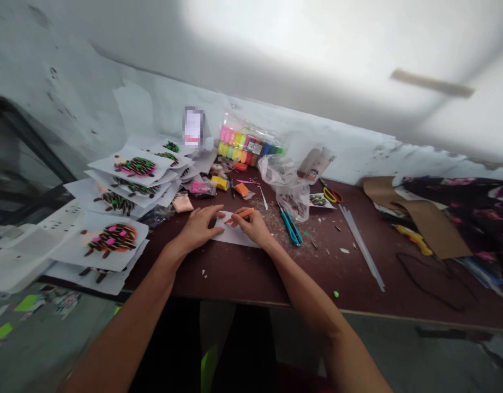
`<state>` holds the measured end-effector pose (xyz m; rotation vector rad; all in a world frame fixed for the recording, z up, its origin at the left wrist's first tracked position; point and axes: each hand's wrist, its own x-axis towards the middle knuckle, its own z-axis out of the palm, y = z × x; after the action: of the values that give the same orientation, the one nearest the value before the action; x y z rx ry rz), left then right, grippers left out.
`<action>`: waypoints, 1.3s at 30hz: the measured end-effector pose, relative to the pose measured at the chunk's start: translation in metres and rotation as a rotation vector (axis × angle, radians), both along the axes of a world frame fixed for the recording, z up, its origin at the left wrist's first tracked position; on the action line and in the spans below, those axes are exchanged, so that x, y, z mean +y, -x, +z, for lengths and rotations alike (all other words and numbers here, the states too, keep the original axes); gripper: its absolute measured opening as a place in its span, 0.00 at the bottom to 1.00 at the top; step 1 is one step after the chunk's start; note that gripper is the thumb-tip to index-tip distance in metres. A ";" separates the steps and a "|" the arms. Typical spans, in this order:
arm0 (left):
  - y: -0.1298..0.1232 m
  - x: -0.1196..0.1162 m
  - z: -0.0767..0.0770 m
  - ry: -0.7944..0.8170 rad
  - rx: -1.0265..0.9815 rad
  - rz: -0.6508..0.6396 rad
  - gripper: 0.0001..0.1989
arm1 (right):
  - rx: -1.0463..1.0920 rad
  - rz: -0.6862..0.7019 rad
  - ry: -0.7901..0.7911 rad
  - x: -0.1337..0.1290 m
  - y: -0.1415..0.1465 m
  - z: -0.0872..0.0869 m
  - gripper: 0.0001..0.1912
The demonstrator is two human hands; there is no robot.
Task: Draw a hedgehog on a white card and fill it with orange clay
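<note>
Decorated sheets (117, 202) lie at ten o'clock; the paper (237, 236) seems barely begun, right grip (253, 226) pinching an orange stick (246, 212), left grip (199, 225) spread.

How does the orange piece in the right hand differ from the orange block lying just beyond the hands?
The orange piece is held in the right hand over the white sheet, while the orange block lies unheld on the table. The orange piece looks slim and elongated, whereas the orange block looks thicker and stubbier. Both share a similar orange colour.
</note>
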<state>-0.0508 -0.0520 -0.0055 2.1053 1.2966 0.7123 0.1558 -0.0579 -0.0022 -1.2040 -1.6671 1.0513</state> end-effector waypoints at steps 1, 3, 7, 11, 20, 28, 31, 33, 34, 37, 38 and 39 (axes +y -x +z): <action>0.000 0.000 0.000 0.001 0.001 0.002 0.34 | -0.001 -0.001 -0.001 0.000 0.000 0.000 0.21; 0.000 0.000 0.000 0.004 0.007 0.004 0.34 | 0.001 -0.002 -0.005 0.000 0.000 0.000 0.21; -0.001 0.000 0.001 -0.003 0.014 0.002 0.34 | 0.008 0.001 -0.021 0.000 0.000 0.001 0.23; 0.000 0.000 0.000 -0.003 0.023 0.002 0.34 | 0.023 0.000 0.003 0.000 0.000 0.002 0.23; -0.001 0.000 0.000 0.004 0.020 0.004 0.34 | 0.014 -0.016 0.041 -0.002 -0.002 0.003 0.21; 0.000 0.001 -0.002 -0.005 0.012 0.002 0.34 | 0.038 -0.025 0.042 -0.002 -0.003 0.004 0.21; 0.000 0.001 -0.002 -0.007 0.009 0.000 0.34 | 0.039 -0.022 0.034 -0.003 -0.004 0.004 0.22; 0.000 0.000 -0.001 -0.004 0.011 0.000 0.34 | 0.035 -0.023 0.032 -0.003 -0.005 0.004 0.22; 0.000 0.000 -0.001 -0.003 0.010 0.001 0.34 | 0.035 -0.025 0.033 -0.003 -0.005 0.003 0.22; -0.001 -0.001 -0.001 0.003 -0.001 0.014 0.34 | 0.040 -0.022 0.032 -0.003 -0.006 0.003 0.22; -0.001 -0.001 -0.002 0.005 -0.005 0.016 0.34 | 0.039 -0.021 0.030 -0.003 -0.006 0.003 0.22; -0.001 -0.001 -0.002 0.007 -0.008 0.018 0.34 | 0.037 -0.020 0.028 -0.003 -0.007 0.003 0.22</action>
<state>-0.0499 -0.0529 -0.0072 2.0860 1.3129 0.7219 0.1626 -0.0608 0.0010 -1.2095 -1.6143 1.0813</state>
